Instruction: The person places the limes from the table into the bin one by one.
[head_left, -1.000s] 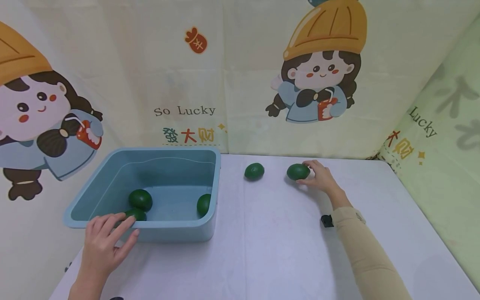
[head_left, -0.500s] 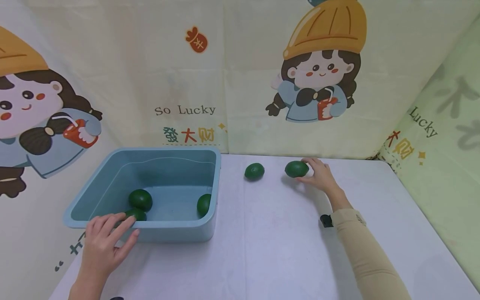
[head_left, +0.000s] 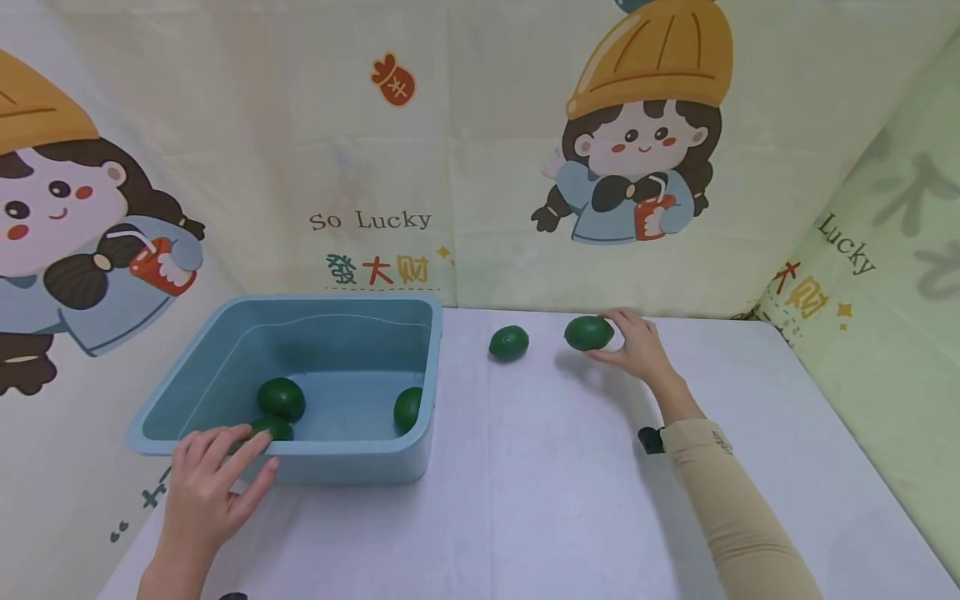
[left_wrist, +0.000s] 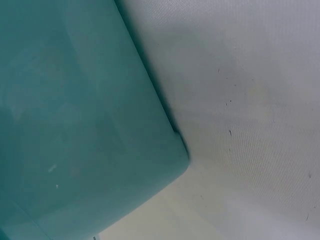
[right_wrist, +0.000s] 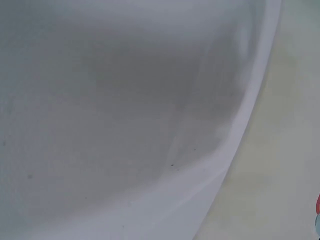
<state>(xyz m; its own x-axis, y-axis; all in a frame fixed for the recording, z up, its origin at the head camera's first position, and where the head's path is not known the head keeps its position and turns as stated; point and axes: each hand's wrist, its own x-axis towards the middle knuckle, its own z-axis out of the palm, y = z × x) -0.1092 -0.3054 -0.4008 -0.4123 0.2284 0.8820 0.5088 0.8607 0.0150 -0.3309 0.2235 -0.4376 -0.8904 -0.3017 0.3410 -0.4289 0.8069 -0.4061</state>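
In the head view my right hand [head_left: 633, 343] pinches a dark green lime [head_left: 588, 333] between thumb and fingers, held just above the white table with its shadow below. A second lime [head_left: 508, 342] lies on the table to its left. My left hand [head_left: 210, 483] rests over the near rim of a blue plastic bin [head_left: 360, 448], fingers laid loosely across it and thumb outside. Inside the bin are three limes: one at the left [head_left: 281, 399], one partly hidden by the near rim and fingertips [head_left: 272, 428], and one at the right wall [head_left: 407, 410].
The white-covered table [head_left: 555, 500] meets a printed curtain [head_left: 495, 167] at the back. A small black object [head_left: 651, 440] shows beside the right cuff. In the left wrist view the bin's wall [left_wrist: 90, 125] fills the left side. The right wrist view shows white cloth [right_wrist: 125, 125].
My right hand has raised the lime off the table and moved it slightly left and away. My left hand, the bin and the other limes have stayed in place.
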